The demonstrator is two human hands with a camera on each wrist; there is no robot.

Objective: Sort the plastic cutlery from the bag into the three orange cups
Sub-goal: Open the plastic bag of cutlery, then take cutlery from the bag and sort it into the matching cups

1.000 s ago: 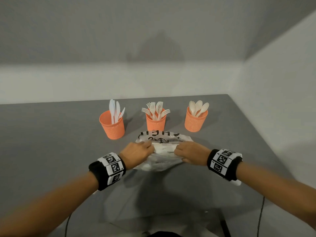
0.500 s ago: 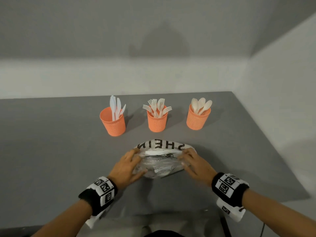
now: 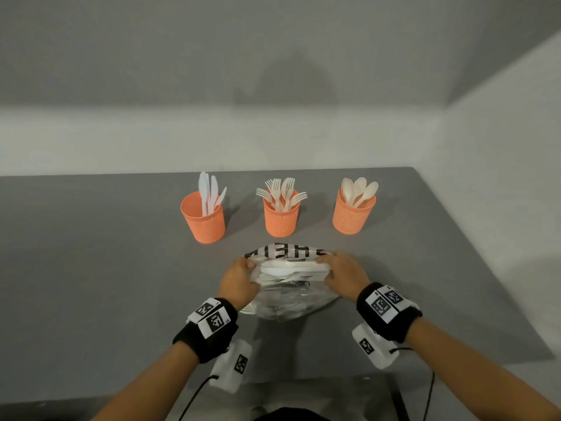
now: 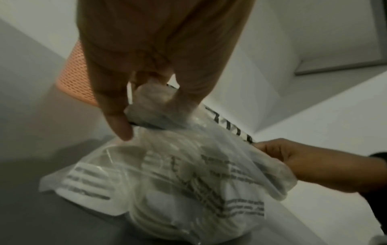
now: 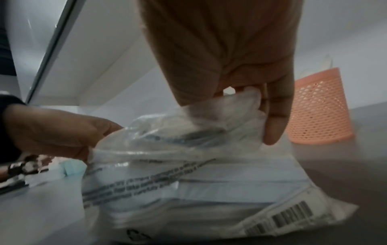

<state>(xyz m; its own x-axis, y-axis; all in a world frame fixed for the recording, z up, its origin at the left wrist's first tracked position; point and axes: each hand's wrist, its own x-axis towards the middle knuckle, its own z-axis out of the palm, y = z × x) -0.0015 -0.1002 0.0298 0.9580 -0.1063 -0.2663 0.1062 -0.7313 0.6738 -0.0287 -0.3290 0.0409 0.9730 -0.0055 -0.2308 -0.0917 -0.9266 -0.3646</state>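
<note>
A clear plastic bag (image 3: 288, 296) with black lettering lies on the grey table (image 3: 91, 284) in front of three orange cups. My left hand (image 3: 239, 279) pinches the bag's left top edge (image 4: 146, 112); my right hand (image 3: 341, 276) pinches its right top edge (image 5: 240, 106). White cutlery (image 3: 291, 268) shows through the mouth held between them. The left cup (image 3: 204, 218) holds knives, the middle cup (image 3: 280, 217) forks, the right cup (image 3: 352, 212) spoons.
White walls close off the table at the back and on the right. The table's right edge (image 3: 485, 268) runs diagonally near my right arm. Bare grey tabletop stretches to the left of the cups and bag.
Both hands went from lying spread on the bag's sides to gripping its top edge, and the bag's mouth now stands lifted and stretched between them.
</note>
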